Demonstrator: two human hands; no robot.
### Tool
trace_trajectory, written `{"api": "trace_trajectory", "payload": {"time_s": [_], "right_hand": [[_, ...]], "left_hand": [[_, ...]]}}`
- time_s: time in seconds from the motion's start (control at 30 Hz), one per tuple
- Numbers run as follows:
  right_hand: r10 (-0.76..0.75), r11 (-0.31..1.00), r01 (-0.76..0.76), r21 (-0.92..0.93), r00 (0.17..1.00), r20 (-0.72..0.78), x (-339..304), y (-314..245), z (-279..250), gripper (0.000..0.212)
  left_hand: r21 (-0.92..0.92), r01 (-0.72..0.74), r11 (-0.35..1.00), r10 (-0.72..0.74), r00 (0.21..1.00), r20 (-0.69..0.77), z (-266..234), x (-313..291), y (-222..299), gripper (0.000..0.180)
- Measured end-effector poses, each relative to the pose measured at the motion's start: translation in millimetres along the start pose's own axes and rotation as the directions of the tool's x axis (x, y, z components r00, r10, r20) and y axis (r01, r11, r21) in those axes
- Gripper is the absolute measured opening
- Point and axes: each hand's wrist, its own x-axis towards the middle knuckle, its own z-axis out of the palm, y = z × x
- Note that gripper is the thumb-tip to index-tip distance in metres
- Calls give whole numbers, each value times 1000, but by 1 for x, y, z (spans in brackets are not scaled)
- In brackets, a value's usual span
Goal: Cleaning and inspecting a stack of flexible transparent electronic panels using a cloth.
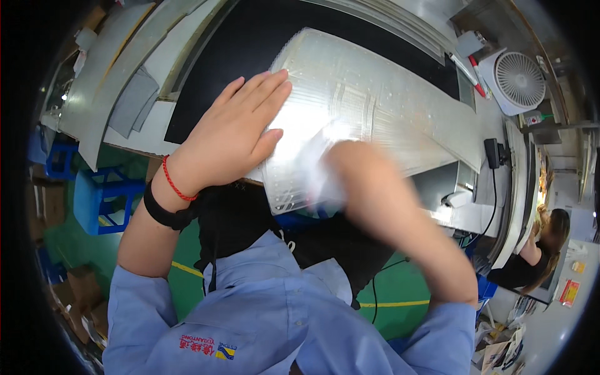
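Observation:
A large translucent, silvery plastic sheet [406,87] with rows of fine lines and small marks lies over a black work surface [234,44]. Its near edge juts past the table's front. My left hand [240,128] rests flat on the sheet's left side, fingers stretched out and pointing away from me. My right hand [359,169] is smeared by motion over the near middle of the sheet. A whitish, crumpled cloth [319,162] shows under its fingers, itself blurred, pressed against the sheet.
Right of the sheet stand a white fan [519,78], a red-and-white marker [476,87] and a black power adapter [495,153]. Grey cloths [133,100] lie at the left. A blue stool [103,200] is on the green floor. Another person [534,256] sits far right.

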Motion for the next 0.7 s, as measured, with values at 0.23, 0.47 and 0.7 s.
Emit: {"api": "trace_trajectory", "payload": {"time_s": [0.23,0.47,0.7], "right_hand": [[163,981,-191,-36,906,-390,22,48,-20,22],[-220,949,175,263,964,150,-22,-36,-16,16],[-191,967,192,166,981,-18,-21,-13,2,24]], "left_hand": [[-23,-4,1000,3,1000,-16,1,2,3,60],[-30,10,999,-9,1000,17,2,4,1,62],[-45,25,999,-24,999,42,0,8,2,65]]}}
